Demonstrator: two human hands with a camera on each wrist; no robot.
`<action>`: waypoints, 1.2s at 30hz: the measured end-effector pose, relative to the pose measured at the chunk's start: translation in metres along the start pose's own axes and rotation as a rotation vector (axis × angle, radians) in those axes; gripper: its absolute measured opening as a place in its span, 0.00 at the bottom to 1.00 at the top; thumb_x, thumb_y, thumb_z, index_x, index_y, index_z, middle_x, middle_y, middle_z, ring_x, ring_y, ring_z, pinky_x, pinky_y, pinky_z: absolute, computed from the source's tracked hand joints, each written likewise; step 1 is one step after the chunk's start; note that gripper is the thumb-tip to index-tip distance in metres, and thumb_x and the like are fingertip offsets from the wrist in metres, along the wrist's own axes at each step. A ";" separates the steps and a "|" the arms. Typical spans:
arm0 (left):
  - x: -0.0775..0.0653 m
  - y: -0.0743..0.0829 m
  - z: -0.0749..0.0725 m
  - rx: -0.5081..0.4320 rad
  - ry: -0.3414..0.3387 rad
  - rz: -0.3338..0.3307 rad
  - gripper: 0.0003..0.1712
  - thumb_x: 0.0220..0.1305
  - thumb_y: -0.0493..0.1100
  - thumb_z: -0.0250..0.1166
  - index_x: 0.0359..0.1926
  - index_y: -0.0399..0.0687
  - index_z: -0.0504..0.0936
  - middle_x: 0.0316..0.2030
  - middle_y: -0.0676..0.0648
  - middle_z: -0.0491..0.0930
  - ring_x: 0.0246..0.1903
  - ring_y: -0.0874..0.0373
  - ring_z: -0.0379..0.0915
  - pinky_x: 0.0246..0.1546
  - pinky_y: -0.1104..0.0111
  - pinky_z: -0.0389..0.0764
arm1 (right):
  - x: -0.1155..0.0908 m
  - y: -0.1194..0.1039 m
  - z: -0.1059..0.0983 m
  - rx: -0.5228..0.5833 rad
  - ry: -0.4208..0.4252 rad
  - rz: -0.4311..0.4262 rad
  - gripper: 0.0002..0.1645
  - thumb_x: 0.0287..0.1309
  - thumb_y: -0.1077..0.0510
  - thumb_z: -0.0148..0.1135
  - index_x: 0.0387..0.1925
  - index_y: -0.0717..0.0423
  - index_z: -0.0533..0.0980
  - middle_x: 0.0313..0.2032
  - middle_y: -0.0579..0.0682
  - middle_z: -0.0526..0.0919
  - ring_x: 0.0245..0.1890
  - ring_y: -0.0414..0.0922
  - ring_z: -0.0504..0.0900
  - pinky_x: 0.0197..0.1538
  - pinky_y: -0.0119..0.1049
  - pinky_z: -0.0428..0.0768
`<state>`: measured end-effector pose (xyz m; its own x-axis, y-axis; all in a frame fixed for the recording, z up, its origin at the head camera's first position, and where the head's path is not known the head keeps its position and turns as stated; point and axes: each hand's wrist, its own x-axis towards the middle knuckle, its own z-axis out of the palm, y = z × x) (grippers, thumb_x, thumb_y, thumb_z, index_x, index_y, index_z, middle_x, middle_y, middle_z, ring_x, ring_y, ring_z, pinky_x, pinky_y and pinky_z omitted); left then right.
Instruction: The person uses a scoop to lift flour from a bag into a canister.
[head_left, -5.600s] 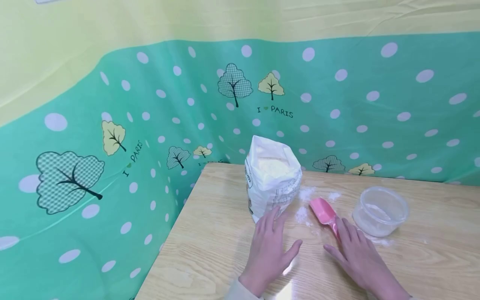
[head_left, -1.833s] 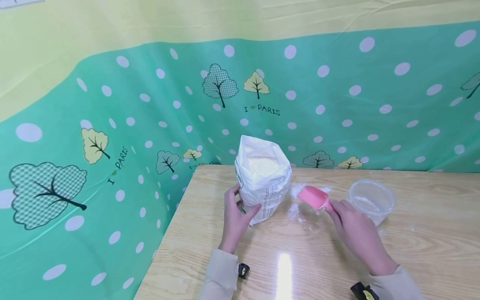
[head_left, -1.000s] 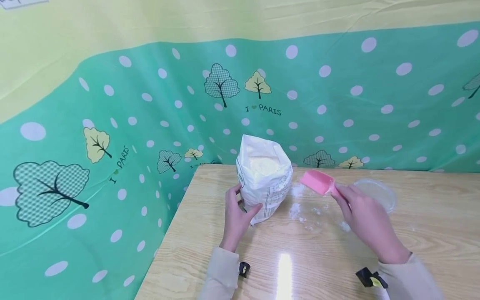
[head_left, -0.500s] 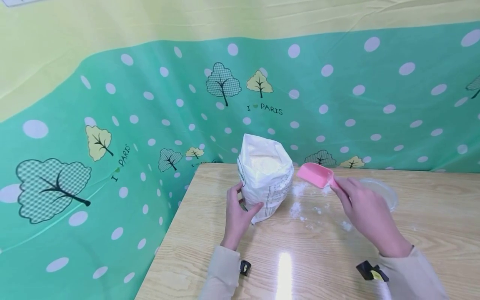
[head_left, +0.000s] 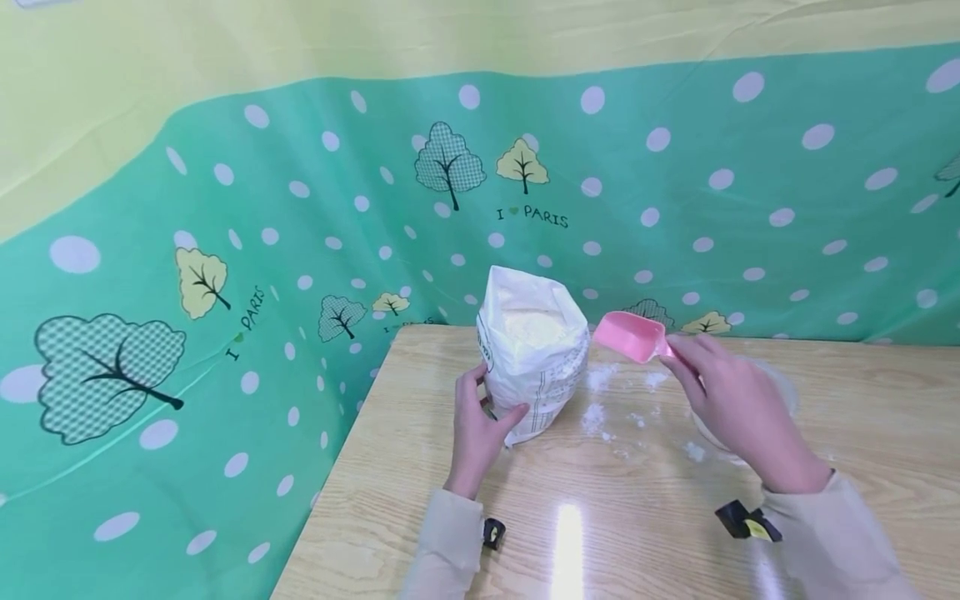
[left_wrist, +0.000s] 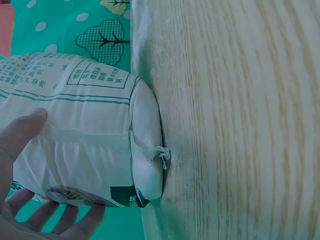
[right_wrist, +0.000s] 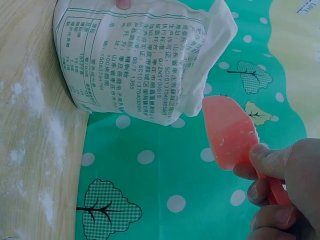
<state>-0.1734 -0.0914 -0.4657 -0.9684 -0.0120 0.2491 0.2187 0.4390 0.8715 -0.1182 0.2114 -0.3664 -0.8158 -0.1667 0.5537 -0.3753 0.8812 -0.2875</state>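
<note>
An open white flour bag (head_left: pixel 536 375) stands on the wooden table, whitish flour showing inside its mouth. My left hand (head_left: pixel 477 433) grips its lower left part, thumb on the front and fingers round the side; the left wrist view shows the bag's printed paper (left_wrist: pixel 85 115) between them. In my right hand (head_left: pixel 738 404) is a pink scoop (head_left: pixel 632 337), pinched by its handle and raised above the table just right of the bag. Its bowl appears to hold no heap of flour, with only white traces on it in the right wrist view.
A clear round plastic container (head_left: pixel 784 385) stands to the right, mostly hidden behind my right hand. Spilled flour (head_left: pixel 592 418) lies on the wooden table (head_left: pixel 420 392) between bag and container. A green patterned cloth (head_left: pixel 337 167) hangs behind and to the left.
My left hand has taken hold of the bag. My right hand has picked the scoop up off the table and, over the last second, raised it higher, level with the bag's upper part.
</note>
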 end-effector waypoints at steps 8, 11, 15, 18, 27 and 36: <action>0.000 0.000 -0.002 -0.014 0.005 -0.008 0.51 0.48 0.42 0.80 0.70 0.51 0.61 0.64 0.49 0.65 0.64 0.53 0.65 0.60 0.66 0.78 | 0.010 -0.005 -0.004 0.000 -0.043 -0.001 0.18 0.60 0.61 0.67 0.52 0.59 0.81 0.31 0.50 0.81 0.22 0.41 0.69 0.21 0.30 0.67; 0.000 0.000 -0.002 -0.018 0.010 -0.001 0.51 0.47 0.42 0.80 0.70 0.51 0.61 0.64 0.48 0.65 0.64 0.52 0.65 0.60 0.64 0.79 | 0.014 -0.007 -0.004 -0.005 -0.046 -0.006 0.18 0.61 0.60 0.67 0.53 0.59 0.81 0.27 0.47 0.76 0.20 0.40 0.65 0.19 0.28 0.62; 0.001 -0.001 -0.002 -0.020 0.016 0.011 0.51 0.47 0.42 0.80 0.69 0.51 0.61 0.64 0.48 0.65 0.64 0.51 0.65 0.60 0.62 0.79 | 0.019 -0.011 -0.004 -0.011 -0.048 -0.021 0.18 0.62 0.59 0.66 0.53 0.59 0.81 0.24 0.45 0.72 0.19 0.39 0.62 0.19 0.28 0.60; 0.002 -0.001 -0.001 -0.015 0.018 0.009 0.51 0.47 0.43 0.80 0.69 0.53 0.61 0.64 0.49 0.65 0.63 0.52 0.66 0.59 0.63 0.80 | 0.024 -0.013 -0.004 -0.007 -0.064 -0.026 0.16 0.64 0.58 0.64 0.52 0.58 0.82 0.24 0.45 0.71 0.20 0.40 0.63 0.20 0.29 0.62; 0.002 -0.002 -0.001 -0.007 0.022 -0.014 0.52 0.46 0.43 0.81 0.70 0.53 0.61 0.64 0.50 0.65 0.63 0.53 0.66 0.58 0.65 0.80 | 0.037 -0.019 -0.001 -0.024 -0.095 -0.067 0.14 0.66 0.57 0.62 0.49 0.59 0.83 0.26 0.47 0.77 0.19 0.41 0.66 0.22 0.32 0.67; 0.001 -0.004 0.001 -0.017 0.027 0.014 0.52 0.47 0.44 0.80 0.70 0.52 0.60 0.65 0.48 0.64 0.64 0.51 0.65 0.59 0.64 0.80 | 0.047 -0.023 0.004 -0.051 -0.116 -0.090 0.08 0.67 0.56 0.61 0.42 0.55 0.82 0.22 0.47 0.71 0.16 0.42 0.61 0.19 0.32 0.61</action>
<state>-0.1759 -0.0929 -0.4694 -0.9618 -0.0299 0.2723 0.2345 0.4241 0.8747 -0.1502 0.1814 -0.3368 -0.8263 -0.2932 0.4808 -0.4286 0.8813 -0.1991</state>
